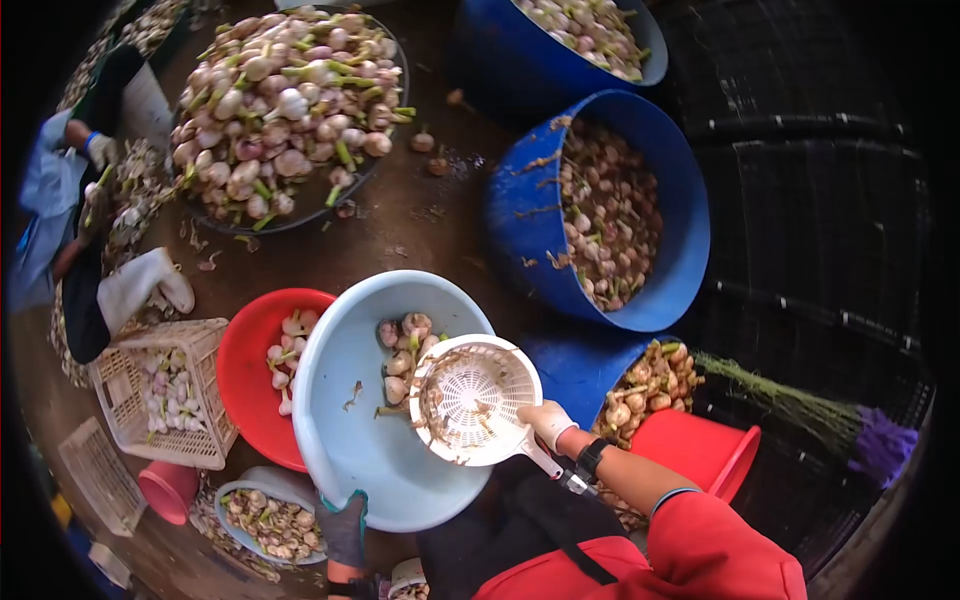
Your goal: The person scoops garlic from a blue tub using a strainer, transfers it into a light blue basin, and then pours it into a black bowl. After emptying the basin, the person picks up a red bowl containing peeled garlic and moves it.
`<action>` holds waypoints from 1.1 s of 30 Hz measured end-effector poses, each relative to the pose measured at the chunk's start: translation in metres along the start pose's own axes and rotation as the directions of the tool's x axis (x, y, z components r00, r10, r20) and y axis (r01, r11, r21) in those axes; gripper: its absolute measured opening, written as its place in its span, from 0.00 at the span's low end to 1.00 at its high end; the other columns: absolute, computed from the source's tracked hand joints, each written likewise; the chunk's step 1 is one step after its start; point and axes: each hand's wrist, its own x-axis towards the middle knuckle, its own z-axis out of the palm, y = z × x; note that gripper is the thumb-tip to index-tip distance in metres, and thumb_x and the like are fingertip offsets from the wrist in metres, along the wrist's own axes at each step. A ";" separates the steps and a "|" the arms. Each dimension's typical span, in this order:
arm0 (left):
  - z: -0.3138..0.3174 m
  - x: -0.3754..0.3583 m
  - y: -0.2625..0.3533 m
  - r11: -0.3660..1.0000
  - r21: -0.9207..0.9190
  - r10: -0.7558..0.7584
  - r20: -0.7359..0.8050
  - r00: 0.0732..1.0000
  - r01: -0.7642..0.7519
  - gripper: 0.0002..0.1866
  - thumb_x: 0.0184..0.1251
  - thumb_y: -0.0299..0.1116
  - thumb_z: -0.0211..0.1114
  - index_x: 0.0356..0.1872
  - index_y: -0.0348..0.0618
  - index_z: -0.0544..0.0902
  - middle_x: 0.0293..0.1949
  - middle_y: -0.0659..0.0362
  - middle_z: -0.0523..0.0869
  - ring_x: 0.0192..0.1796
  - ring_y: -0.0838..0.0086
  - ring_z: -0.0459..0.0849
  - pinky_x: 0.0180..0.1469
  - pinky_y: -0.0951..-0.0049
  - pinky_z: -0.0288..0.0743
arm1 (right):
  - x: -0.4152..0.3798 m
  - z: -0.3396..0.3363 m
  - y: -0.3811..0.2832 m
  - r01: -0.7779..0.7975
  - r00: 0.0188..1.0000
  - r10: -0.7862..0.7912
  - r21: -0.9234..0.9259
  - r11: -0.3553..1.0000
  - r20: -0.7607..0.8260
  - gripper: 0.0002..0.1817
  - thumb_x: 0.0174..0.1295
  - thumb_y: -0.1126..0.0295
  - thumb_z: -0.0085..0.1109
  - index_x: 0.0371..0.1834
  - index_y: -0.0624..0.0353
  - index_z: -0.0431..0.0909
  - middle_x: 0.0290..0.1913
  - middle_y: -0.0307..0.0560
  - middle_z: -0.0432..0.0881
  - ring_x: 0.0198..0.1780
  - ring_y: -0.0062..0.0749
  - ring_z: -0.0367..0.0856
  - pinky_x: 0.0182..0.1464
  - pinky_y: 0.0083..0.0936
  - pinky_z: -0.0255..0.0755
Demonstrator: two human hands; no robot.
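A white plastic strainer [476, 400] with bits of dry peel in it is tilted over the right side of a light blue basin [335, 430]. My right hand [548, 424], in a pale glove, is closed on the strainer near its handle. Several garlic bulbs [397, 363] lie in the basin, partly covered by the strainer. At the basin's lower left rim is my left hand [343, 530] in a grey glove with a green edge, its fingers wrapped over the rim.
A red basin [240, 380] and a crate [205, 355] of garlic stand left. Heaped garlic [285, 110] fills a wide tub behind. Blue barrels [685, 230] of garlic, a red bucket [745, 462] and a purple-ended broom [885, 447] are right. A co-worker [45, 190] sits at far left.
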 end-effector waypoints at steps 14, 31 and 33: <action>0.146 0.105 -0.041 0.943 0.322 0.034 0.153 0.988 -0.083 0.20 0.48 0.26 0.69 0.46 0.36 0.79 0.35 0.56 0.86 0.32 0.72 0.84 0.36 0.70 0.79 | 0.059 -0.041 0.041 0.029 0.985 -0.027 0.008 1.000 -0.171 0.18 0.58 0.67 0.57 0.47 0.70 0.81 0.38 0.53 0.86 0.39 0.36 0.85 0.42 0.28 0.76; 0.062 0.124 -0.147 0.849 -0.401 -0.266 0.236 0.935 0.343 0.40 0.65 0.39 0.66 0.74 0.65 0.53 0.70 0.56 0.62 0.68 0.55 0.65 0.61 0.53 0.69 | 0.118 0.010 -0.032 0.439 0.736 -0.656 -0.620 0.650 -0.166 0.20 0.54 0.72 0.60 0.52 0.67 0.77 0.49 0.57 0.79 0.48 0.42 0.81 0.55 0.33 0.74; 0.029 0.138 -0.195 0.784 -0.497 -0.334 0.167 0.928 0.372 0.39 0.65 0.42 0.66 0.74 0.66 0.54 0.69 0.57 0.63 0.69 0.54 0.62 0.62 0.51 0.67 | 0.089 0.042 -0.068 0.641 0.636 -0.770 -0.520 0.565 -0.053 0.17 0.55 0.80 0.57 0.50 0.63 0.77 0.46 0.49 0.78 0.47 0.32 0.79 0.52 0.27 0.74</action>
